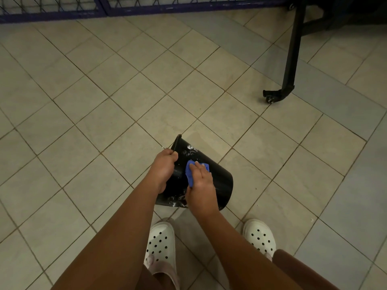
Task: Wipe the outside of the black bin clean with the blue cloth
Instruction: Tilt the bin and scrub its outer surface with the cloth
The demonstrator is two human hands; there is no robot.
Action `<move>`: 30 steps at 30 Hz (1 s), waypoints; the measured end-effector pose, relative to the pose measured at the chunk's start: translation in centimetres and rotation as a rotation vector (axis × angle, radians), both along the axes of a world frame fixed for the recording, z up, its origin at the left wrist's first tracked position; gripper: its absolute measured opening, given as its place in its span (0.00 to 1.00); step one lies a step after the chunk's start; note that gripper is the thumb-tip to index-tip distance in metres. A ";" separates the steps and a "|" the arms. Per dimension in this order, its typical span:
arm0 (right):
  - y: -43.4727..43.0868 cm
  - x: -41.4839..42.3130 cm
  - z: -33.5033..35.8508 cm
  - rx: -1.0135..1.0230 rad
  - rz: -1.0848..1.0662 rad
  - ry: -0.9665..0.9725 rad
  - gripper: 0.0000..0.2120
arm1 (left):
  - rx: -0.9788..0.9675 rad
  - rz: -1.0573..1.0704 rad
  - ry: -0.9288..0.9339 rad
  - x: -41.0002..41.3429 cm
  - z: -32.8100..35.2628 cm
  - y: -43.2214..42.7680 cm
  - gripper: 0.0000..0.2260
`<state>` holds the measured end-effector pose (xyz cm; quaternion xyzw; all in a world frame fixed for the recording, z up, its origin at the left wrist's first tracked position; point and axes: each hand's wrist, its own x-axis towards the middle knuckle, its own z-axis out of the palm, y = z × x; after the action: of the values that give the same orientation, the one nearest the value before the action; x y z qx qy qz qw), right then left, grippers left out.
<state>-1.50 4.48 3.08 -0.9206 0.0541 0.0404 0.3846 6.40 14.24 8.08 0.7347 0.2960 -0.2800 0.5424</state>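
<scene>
Tiled floor [104, 91]: left hand [164, 166] grips bin [222, 181]; right hand [201, 183] (fingers [198, 167] flat) presses cloth [189, 173].

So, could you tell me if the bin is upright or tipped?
Tipped: the bin lies tilted, side wall facing up, left hand gripping its rim.

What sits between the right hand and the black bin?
The blue cloth, pressed by the right hand against the black bin, shown in the head view.
</scene>
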 end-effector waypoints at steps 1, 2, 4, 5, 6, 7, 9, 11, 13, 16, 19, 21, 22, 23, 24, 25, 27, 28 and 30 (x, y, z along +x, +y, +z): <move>0.3 -0.5 0.1 -0.022 -0.015 0.008 0.29 | 0.000 0.008 0.005 0.0 0.1 -0.1 0.10; 0.7 -1.2 0.1 -0.052 -0.015 -0.014 0.31 | 0.002 0.017 0.012 -0.1 0.2 -0.1 0.10; 2.0 -2.6 0.3 -0.078 0.056 -0.081 0.35 | 0.008 0.038 0.015 -0.1 -0.1 0.0 0.10; 2.5 -2.9 0.3 -0.093 0.102 -0.110 0.35 | 0.003 0.047 0.014 -0.2 -0.2 0.1 0.10; 2.8 -2.6 0.3 -0.099 0.142 -0.140 0.34 | -0.007 0.051 0.014 -0.3 -0.3 0.2 0.10; 2.7 -1.9 0.3 -0.090 0.165 -0.164 0.33 | -0.017 0.053 0.014 -0.2 -0.5 0.2 0.09; 2.0 -0.2 0.1 -0.042 0.152 -0.161 0.30 | -0.037 0.059 0.009 -0.1 -0.6 0.0 0.09; 0.7 0.8 0.1 -0.036 0.105 -0.131 0.28 | -0.040 0.064 -0.001 -0.1 -0.6 -0.2 0.10; -0.4 0.7 -0.1 -0.036 0.050 -0.074 0.28 | -0.035 0.064 0.006 -0.3 -0.5 -0.3 0.10; -0.3 -0.3 -0.1 -0.060 -0.001 -0.046 0.29 | -0.022 0.059 -0.001 -0.4 -0.4 -0.3 0.10; 1.5 -0.7 0.3 -0.055 0.114 -0.107 0.30 | -0.020 0.053 -0.003 -0.3 -0.2 0.1 0.10; 1.8 -0.1 0.5 -0.004 0.203 -0.153 0.29 | -0.028 0.030 0.005 -0.4 -0.1 0.6 0.09; 1.4 0.4 0.6 0.017 0.220 -0.166 0.28 | -0.035 0.011 0.014 -0.4 0.1 1.0 0.09; 0.9 0.8 0.7 0.030 0.223 -0.172 0.27 | -0.046 -0.007 0.023 -0.5 0.3 1.3 0.09; 0.5 1.2 0.8 0.038 0.220 -0.175 0.27 | -0.059 -0.019 0.028 -0.5 0.5 1.6 0.09; 0.1 1.3 0.8 0.040 0.210 -0.173 0.27 | -0.072 -0.026 0.036 -0.5 0.6 1.8 0.08; 0.1 1.1 0.8 0.036 0.193 -0.160 0.26 | -0.104 -0.004 0.056 -0.7 0.9 2.4 0.08; 0.3 0.8 0.8 0.056 0.186 -0.136 0.25 | -0.124 0.028 0.078 -0.9 1.3 2.5 0.09; 1.0 0.0 0.9 0.161 0.168 -0.077 0.23 | -0.141 0.092 0.141 -1.4 1.7 2.8 0.15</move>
<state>-1.48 5.52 4.00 -0.8890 -0.0416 0.0415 0.4541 5.01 17.05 9.77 0.6588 0.3465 -0.3261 0.5827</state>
